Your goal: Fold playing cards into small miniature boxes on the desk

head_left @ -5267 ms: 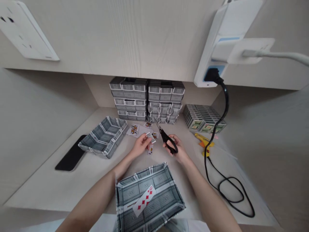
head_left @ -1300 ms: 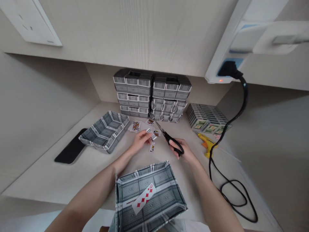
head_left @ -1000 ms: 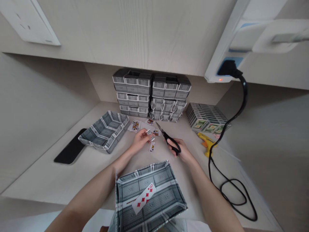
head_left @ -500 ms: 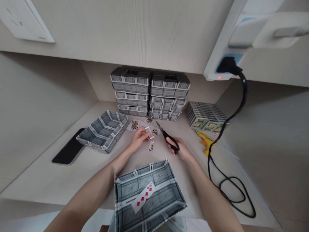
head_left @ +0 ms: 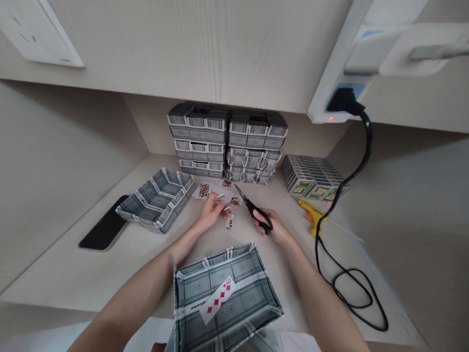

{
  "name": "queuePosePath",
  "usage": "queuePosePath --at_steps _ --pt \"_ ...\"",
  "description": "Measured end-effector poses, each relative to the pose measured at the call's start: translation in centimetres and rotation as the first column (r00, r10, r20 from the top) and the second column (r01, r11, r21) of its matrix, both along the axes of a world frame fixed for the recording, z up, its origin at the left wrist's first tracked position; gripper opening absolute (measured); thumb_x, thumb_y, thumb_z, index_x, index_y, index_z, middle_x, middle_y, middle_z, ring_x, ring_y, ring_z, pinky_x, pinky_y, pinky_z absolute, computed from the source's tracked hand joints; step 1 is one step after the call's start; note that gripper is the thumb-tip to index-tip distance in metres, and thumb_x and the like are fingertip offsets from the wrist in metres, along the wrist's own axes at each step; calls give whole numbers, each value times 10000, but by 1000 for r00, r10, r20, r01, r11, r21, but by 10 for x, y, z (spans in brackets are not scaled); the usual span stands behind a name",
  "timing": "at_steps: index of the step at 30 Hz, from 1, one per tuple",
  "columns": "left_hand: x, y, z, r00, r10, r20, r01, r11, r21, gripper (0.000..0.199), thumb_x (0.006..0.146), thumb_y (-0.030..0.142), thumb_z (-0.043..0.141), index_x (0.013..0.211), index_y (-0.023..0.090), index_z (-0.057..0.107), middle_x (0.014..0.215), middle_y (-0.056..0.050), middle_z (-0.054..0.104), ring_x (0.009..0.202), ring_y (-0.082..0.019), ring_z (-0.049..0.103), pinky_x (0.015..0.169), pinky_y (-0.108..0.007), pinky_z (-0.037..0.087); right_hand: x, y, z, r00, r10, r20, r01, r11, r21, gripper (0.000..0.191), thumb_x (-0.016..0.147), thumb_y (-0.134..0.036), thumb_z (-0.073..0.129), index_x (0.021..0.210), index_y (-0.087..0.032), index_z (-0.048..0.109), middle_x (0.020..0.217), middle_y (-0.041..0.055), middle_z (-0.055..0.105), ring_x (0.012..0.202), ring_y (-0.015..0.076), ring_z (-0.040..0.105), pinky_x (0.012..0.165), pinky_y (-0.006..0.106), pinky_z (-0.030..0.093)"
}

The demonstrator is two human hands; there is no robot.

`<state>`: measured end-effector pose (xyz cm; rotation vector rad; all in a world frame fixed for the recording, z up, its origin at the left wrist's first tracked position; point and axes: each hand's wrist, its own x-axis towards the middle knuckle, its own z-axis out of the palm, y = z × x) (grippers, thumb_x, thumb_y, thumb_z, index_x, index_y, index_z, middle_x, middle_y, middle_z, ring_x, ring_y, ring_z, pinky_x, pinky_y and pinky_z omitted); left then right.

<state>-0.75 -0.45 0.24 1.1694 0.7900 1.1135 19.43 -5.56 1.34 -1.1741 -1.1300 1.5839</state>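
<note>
Pinched in the fingers of my left hand point(head_left: 210, 213) are small cut pieces of playing card point(head_left: 220, 197), partly hidden by the fingers. My right hand point(head_left: 271, 226) is closed round the black handles of a pair of scissors point(head_left: 259, 215); the blades point up and left, apart from the card pieces. Below my left hand a cut strip of a king card point(head_left: 229, 223) lies on the table. Several face cards point(head_left: 203, 189) lie just behind it. Nearest me is a tray made of folded cards point(head_left: 252, 288), with a strip of a diamond card point(head_left: 219, 299) inside.
Another card tray point(head_left: 161, 200) stands at left beside a black phone point(head_left: 104, 224). Two stacks of card trays point(head_left: 200, 132) rise at the back, with a block of card boxes point(head_left: 311, 176) to their right. A yellow glue gun point(head_left: 312, 215) and a looped black cable point(head_left: 340, 288) lie at right.
The card pieces in my left hand have turned and now show more edge-on. The scissors have shifted very slightly; the rest looks the same.
</note>
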Motion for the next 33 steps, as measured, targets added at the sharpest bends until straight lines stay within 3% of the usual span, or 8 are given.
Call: queuePosePath --at_steps 3,8,11,15,19,22,27,33 --pt "1 1 -2 999 13 35 -13 1000 8 392 682 420 625 809 205 322 627 51 611 434 -100 565 420 -205 424 1 0 -1 1000 19 -4 -18 999 29 404 667 -493 635 802 -121 553 532 -51 466 316 31 357 266 171 253" --pt "1 4 -3 998 50 -27 -49 997 52 308 649 349 672 736 147 456 696 -17 640 597 -129 611 587 -269 498 1 0 -1 999 52 -11 -51 998 45 420 669 -501 631 836 -124 552 539 -52 464 318 30 354 270 170 248" --pt "0 5 -3 995 85 -59 -82 995 56 268 659 329 664 730 137 491 675 -22 642 585 -127 602 591 -268 488 1 -1 -1 997 77 -14 -76 995 62 418 686 -496 619 861 -121 555 549 -46 466 324 31 356 272 169 249" --pt "0 6 -4 993 107 -48 -105 994 43 275 658 329 663 742 138 483 644 -10 639 521 -113 581 540 -252 473 0 -3 -1 993 120 -14 -119 990 72 439 691 -508 608 881 -115 559 552 -42 463 326 32 354 276 170 254" --pt "2 6 -7 995 105 4 -104 994 -40 308 689 393 621 700 152 430 714 -42 666 608 -146 634 616 -292 505 -3 -4 -3 990 133 -41 -129 988 91 463 704 -513 589 930 -110 557 558 -40 464 319 34 355 274 173 245" --pt "3 5 -8 989 133 -61 -136 990 -44 326 737 457 541 680 173 393 632 -14 649 525 -133 612 523 -262 487 -6 -4 -5 991 120 -61 -112 986 123 456 707 -498 591 949 -114 554 556 -43 462 314 34 354 272 172 235" --pt "1 2 -7 941 217 -258 -193 974 117 329 777 459 488 629 178 402 371 84 444 287 -58 387 341 -182 302 -9 -5 1 988 155 -17 -153 984 96 418 671 -457 636 915 -129 548 546 -51 474 300 34 362 274 170 229" --pt "1 5 -6 995 96 -27 -96 995 16 334 697 428 605 698 172 389 691 -30 664 579 -140 629 578 -274 502 -12 -7 9 990 143 18 -144 984 108 435 636 -464 652 906 -146 531 533 -62 468 313 44 376 283 169 246"
